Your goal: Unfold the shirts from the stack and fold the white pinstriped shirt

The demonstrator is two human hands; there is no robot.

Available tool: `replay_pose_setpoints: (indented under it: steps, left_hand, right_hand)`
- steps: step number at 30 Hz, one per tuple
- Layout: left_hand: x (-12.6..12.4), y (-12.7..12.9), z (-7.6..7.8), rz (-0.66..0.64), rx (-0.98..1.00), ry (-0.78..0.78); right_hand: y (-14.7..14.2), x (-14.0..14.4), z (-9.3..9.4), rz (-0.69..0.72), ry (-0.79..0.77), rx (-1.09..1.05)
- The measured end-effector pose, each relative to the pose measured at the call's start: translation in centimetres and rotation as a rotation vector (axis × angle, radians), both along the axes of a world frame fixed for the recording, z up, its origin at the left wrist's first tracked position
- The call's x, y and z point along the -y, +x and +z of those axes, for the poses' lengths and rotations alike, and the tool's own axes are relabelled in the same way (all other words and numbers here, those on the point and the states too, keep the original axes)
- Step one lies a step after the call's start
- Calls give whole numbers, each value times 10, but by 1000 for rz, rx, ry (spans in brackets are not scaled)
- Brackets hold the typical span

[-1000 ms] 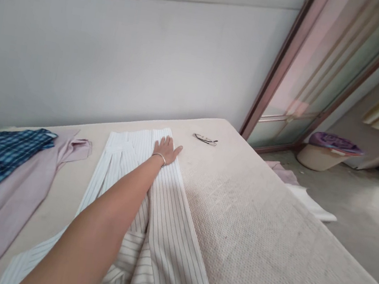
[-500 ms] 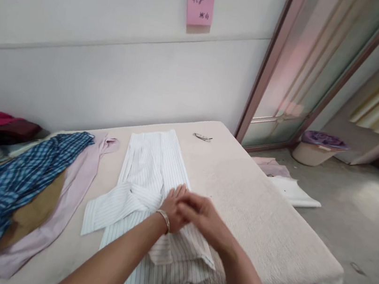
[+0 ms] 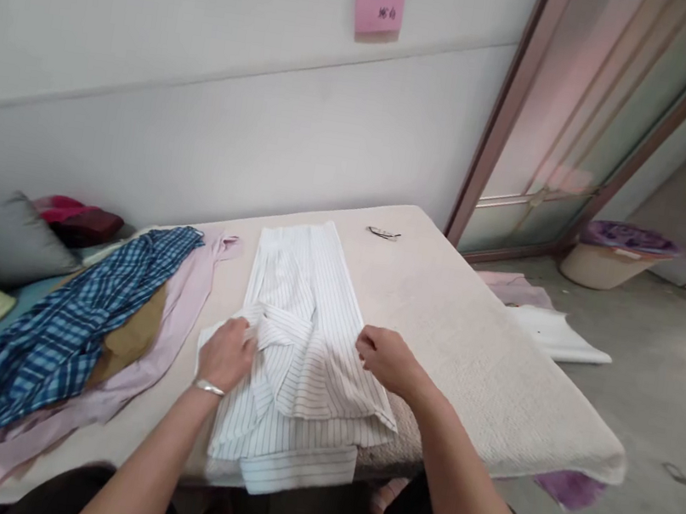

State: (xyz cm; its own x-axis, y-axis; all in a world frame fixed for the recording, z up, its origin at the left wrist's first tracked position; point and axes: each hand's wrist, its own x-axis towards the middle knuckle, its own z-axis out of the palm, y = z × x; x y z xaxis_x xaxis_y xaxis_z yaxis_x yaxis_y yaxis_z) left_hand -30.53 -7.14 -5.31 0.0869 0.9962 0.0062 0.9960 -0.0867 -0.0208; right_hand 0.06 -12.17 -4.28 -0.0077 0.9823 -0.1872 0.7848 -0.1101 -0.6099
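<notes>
A white shirt with dark stripes (image 3: 335,307) lies folded lengthwise on the bed, its lower end hanging over the front edge. My left hand (image 3: 229,353), with a silver bracelet at the wrist, is closed on the shirt's crumpled sleeve at the left. At the shirt's right edge is my right hand (image 3: 390,360), its fingers curled in. Whether cloth is between those fingers is hidden. Between both hands the striped fabric is bunched into loose folds.
Left of the shirt lie a pink garment (image 3: 187,302), a blue plaid shirt (image 3: 74,329) and a grey pillow (image 3: 4,236). Glasses (image 3: 383,234) rest near the bed's (image 3: 464,352) far edge. A lined bin (image 3: 606,260) and white sheet (image 3: 557,334) are on the floor.
My hands, close together over the shirt's middle before, have moved apart. The left went leftward and now grips the sleeve; the sleeve's folds have shifted. The view has tilted slightly.
</notes>
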Motion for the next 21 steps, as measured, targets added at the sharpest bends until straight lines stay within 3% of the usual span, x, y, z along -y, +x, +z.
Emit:
replay_pose_setpoints:
  steps: [2,4,7,10,15,18,21]
  left_hand:
    - [-6,-36,-8,59,-115,-65]
    - [-8,-57,-20,4,-212,-84]
    - [-13,-70,-31,-67,-309,-38]
    - [-27,-81,-30,5,-311,-34]
    - [-54,-109,-27,343,35,-82]
    - [-60,-116,-32,383,202,-145]
    - [-67,-113,-27,380,315,-92]
  right_hand:
    - [-5,2,-1,119,-101,129]
    - [-9,2,-3,187,-205,184]
    - [-11,0,-5,208,-299,190]
    - [-10,-2,-5,215,-389,192]
    - [-12,-1,-10,256,-566,165]
    - [-16,-2,-11,270,-599,180]
    - [-19,-3,-9,279,-611,207]
